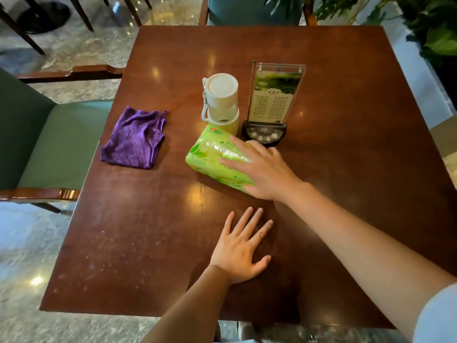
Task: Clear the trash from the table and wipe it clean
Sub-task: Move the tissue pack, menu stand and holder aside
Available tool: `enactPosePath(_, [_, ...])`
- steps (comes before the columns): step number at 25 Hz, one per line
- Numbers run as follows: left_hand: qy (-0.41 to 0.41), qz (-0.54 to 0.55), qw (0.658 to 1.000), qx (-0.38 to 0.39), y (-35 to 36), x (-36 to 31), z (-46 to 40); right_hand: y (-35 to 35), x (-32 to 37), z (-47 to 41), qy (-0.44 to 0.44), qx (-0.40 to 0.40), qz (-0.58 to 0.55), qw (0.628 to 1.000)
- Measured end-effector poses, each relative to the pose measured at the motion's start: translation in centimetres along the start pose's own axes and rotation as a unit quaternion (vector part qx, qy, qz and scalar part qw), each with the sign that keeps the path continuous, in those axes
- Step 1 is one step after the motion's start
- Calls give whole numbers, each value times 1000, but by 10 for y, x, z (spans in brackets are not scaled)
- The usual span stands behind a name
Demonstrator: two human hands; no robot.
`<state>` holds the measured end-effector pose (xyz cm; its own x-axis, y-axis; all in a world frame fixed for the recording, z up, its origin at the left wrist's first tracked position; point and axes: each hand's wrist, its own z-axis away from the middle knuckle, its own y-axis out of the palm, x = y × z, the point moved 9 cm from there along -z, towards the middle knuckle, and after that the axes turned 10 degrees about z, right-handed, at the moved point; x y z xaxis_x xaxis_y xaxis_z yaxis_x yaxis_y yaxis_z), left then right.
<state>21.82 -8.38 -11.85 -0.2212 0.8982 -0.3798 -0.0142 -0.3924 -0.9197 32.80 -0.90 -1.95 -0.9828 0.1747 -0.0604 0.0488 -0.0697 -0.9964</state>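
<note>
Head view, right hand [262, 169] flat on green tissue pack [212, 157], left hand [241, 246] open, purple cloth [134, 138] well left.

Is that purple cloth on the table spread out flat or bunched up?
Loosely bunched. The purple cloth lies crumpled with ridges and folds on the table, left of the white bottle; neither hand touches it.

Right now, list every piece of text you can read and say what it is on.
"茶语": white characters on the green plastic tissue pack under the right hand.
Red brand logo on that pack: too blurred to read.
Clear acrylic menu stand: columns of print, too small to read.
</note>
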Motion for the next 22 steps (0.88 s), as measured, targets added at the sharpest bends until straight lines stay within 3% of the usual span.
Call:
enactPosePath(4, [-4,-3,1000,-1,-1,-1,0,-8,-15,55,25,-52,4,998])
enactPosePath(8, [-3,-27,1000,13,1,-4,-1,-8,-62,119,141,-83,-26,986])
enactPosePath(15, [-55,-26,998,23,5,-10,-14,18,-159,226,426,-61,-75,900])
enactPosePath(18, [-116,-19,992,36,9,-16,-37,17,-188,251,475,-67,-67,875])
enactPosePath(22, [-134,-29,991,-12,11,-12,-48,31,-221,273,513,-36,-65,855])
